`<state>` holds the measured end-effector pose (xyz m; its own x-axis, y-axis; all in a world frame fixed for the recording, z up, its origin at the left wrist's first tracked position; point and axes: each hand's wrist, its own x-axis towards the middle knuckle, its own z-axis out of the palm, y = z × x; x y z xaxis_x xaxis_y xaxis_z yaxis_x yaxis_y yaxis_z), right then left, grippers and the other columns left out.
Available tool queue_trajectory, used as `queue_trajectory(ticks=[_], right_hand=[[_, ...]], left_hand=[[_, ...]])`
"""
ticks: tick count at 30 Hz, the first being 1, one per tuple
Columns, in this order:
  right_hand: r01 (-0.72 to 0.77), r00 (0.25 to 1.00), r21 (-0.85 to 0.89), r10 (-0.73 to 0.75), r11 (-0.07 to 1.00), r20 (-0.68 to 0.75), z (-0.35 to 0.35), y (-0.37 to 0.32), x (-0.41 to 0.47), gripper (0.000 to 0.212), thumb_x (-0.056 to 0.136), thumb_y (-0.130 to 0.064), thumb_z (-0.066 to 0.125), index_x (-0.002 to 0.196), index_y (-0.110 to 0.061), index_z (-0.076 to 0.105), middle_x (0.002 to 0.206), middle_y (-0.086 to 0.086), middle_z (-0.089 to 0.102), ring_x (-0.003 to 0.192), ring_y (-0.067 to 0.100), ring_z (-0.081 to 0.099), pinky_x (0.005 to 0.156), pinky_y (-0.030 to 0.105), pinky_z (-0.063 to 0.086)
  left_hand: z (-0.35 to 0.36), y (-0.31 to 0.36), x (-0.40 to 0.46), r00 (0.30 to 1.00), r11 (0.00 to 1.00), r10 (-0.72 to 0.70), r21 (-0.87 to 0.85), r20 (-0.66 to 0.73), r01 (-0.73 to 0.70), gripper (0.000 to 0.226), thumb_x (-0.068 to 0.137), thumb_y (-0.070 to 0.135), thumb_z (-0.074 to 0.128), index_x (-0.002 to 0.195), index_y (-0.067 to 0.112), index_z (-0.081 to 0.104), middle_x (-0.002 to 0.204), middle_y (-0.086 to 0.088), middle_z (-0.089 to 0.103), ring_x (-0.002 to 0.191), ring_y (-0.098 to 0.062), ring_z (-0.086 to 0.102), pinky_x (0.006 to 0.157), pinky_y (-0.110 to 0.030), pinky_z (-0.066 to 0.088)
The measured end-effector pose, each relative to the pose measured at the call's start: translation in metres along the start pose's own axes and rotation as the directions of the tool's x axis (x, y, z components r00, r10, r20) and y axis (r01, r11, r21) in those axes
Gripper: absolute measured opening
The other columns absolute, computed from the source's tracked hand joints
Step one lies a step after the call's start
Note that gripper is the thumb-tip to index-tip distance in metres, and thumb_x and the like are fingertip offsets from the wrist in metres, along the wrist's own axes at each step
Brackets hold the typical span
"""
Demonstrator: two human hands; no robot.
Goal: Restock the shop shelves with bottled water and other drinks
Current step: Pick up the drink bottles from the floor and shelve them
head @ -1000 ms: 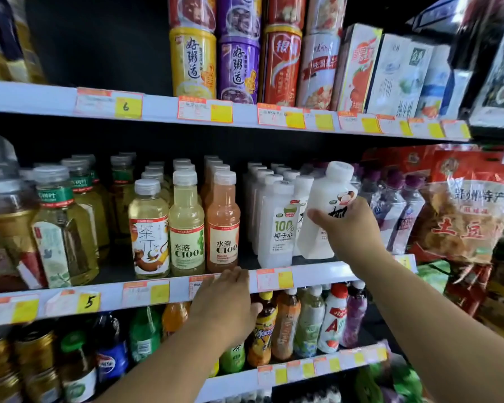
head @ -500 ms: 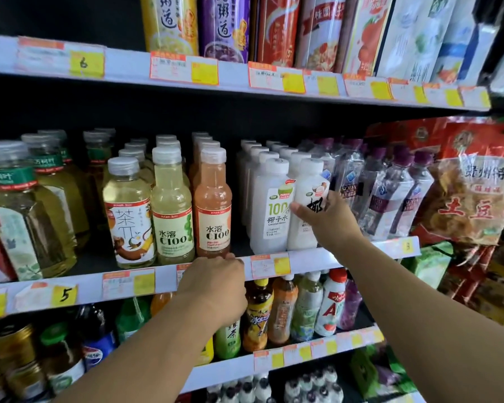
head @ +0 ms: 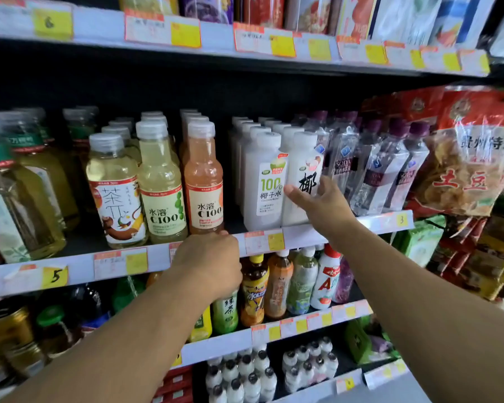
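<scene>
A white coconut water bottle (head: 303, 167) stands upright at the front of the middle shelf (head: 370, 222), next to a matching white bottle (head: 264, 184) on its left. My right hand (head: 323, 207) holds its lower part, thumb across the front and fingers round its right side. My left hand (head: 208, 263) grips the front rail of the same shelf, just below an orange C100 bottle (head: 204, 181); its fingertips are hidden over the rail.
Clear soda water bottles (head: 376, 170) crowd the right of the white row. Yellow tea and C100 bottles (head: 160, 184) fill the left. Red snack bags (head: 472, 158) hang at far right. More drinks (head: 277, 283) stand on the shelf below, cans and cartons above.
My right hand lowered the tilted white bottle onto the shelf and stood it upright in the front row. My left hand stayed on the shelf rail. The camera moved closer.
</scene>
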<state>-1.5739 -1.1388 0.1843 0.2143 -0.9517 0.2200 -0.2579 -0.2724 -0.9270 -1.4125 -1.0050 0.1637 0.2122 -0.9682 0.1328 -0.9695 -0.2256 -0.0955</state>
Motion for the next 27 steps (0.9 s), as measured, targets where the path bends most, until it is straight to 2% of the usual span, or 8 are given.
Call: queue_trajectory(ticks=[3, 7, 10, 12, 16, 20, 23, 27], right_hand=[[0.024, 0.979, -0.090, -0.041, 0.996, -0.199, 0.001, 0.029, -0.020, 0.074, 0.085, -0.061, 0.069, 0.140, -0.019, 0.043, 0.129, -0.005, 0.057, 0.116, 0.017, 0.057, 0.092, 0.034, 0.046], [0.030, 0.959, -0.208, -0.087, 0.978, -0.271, -0.003, 0.081, -0.055, 0.040, 0.093, -0.048, 0.063, 0.124, -0.025, 0.055, 0.108, -0.009, 0.063, 0.088, 0.009, 0.062, 0.076, 0.031, 0.050], [0.000, 0.983, -0.311, -0.057, 0.951, -0.175, -0.003, 0.131, -0.083, 0.017, 0.096, -0.037, 0.058, 0.105, -0.024, 0.063, 0.088, -0.012, 0.063, 0.077, 0.013, 0.062, 0.062, 0.027, 0.048], [-0.076, 0.997, -0.418, 0.069, 0.905, -0.032, 0.003, 0.174, -0.103, 0.013, 0.096, -0.033, 0.057, 0.095, -0.022, 0.065, 0.083, -0.007, 0.065, 0.077, 0.018, 0.062, 0.061, 0.029, 0.048], [-0.201, 0.875, -0.653, 0.433, 0.730, 0.215, 0.026, 0.267, -0.145, 0.012, 0.092, -0.038, 0.058, 0.088, -0.028, 0.064, 0.094, 0.000, 0.069, 0.095, 0.029, 0.065, 0.075, 0.034, 0.051], [-0.219, 0.710, -0.774, 0.641, 0.594, 0.291, 0.044, 0.336, -0.175, 0.050, 0.094, -0.041, 0.056, 0.142, -0.033, 0.047, 0.143, 0.001, 0.049, 0.126, 0.026, 0.055, 0.099, 0.034, 0.048], [-0.184, 0.623, -0.823, 0.712, 0.537, 0.325, 0.059, 0.368, -0.183, 0.058, 0.096, -0.032, 0.053, 0.151, -0.034, 0.036, 0.150, 0.004, 0.038, 0.132, 0.027, 0.051, 0.109, 0.040, 0.040], [-0.106, 0.581, -0.868, 0.739, 0.485, 0.342, 0.076, 0.398, -0.188, 0.047, 0.097, -0.024, 0.058, 0.142, -0.022, 0.048, 0.144, 0.006, 0.046, 0.133, 0.025, 0.051, 0.109, 0.037, 0.036]], left_hand=[[0.002, 0.018, -0.005, 0.999, 0.992, -0.023, 0.122, -0.045, 0.028, 0.042, 0.094, 0.040, 0.050, 0.125, 0.012, 0.055, 0.126, -0.011, 0.057, 0.112, -0.031, 0.057, 0.081, -0.036, 0.040], [0.033, 0.053, -0.014, 0.995, 0.978, -0.014, 0.208, -0.102, 0.035, 0.067, 0.095, 0.043, 0.044, 0.148, 0.003, 0.033, 0.155, -0.025, 0.029, 0.144, -0.038, 0.026, 0.117, -0.048, 0.018], [0.072, 0.079, -0.030, 0.922, 0.971, 0.239, 0.088, -0.304, -0.222, 0.052, 0.091, 0.038, 0.051, 0.132, 0.007, 0.058, 0.142, -0.016, 0.053, 0.134, -0.032, 0.046, 0.114, -0.045, 0.029], [0.102, 0.093, -0.042, 0.933, 0.942, 0.333, 0.006, -0.133, -0.336, 0.037, 0.092, 0.040, 0.051, 0.117, 0.017, 0.066, 0.126, -0.005, 0.064, 0.117, -0.026, 0.057, 0.105, -0.040, 0.036], [0.168, 0.103, -0.049, 0.908, 0.967, 0.245, -0.153, 0.339, -0.204, 0.041, 0.092, 0.055, 0.045, 0.093, 0.017, 0.061, 0.103, -0.008, 0.067, 0.094, -0.030, 0.062, 0.073, -0.034, 0.044], [0.222, 0.105, -0.046, 0.866, 0.963, 0.246, -0.213, 0.435, -0.166, 0.046, 0.090, 0.062, 0.043, 0.088, 0.018, 0.054, 0.098, -0.005, 0.065, 0.097, -0.028, 0.063, 0.074, -0.033, 0.047], [0.246, 0.110, -0.045, 0.840, 0.963, 0.217, -0.252, 0.497, -0.100, 0.047, 0.092, 0.056, 0.045, 0.067, 0.017, 0.037, 0.073, 0.000, 0.051, 0.083, -0.026, 0.060, 0.063, -0.032, 0.038], [0.278, 0.117, -0.040, 0.777, 0.953, 0.218, -0.299, 0.591, -0.040, 0.046, 0.090, 0.056, 0.049, 0.066, 0.018, 0.044, 0.067, -0.001, 0.049, 0.071, -0.023, 0.056, 0.062, -0.032, 0.037]])
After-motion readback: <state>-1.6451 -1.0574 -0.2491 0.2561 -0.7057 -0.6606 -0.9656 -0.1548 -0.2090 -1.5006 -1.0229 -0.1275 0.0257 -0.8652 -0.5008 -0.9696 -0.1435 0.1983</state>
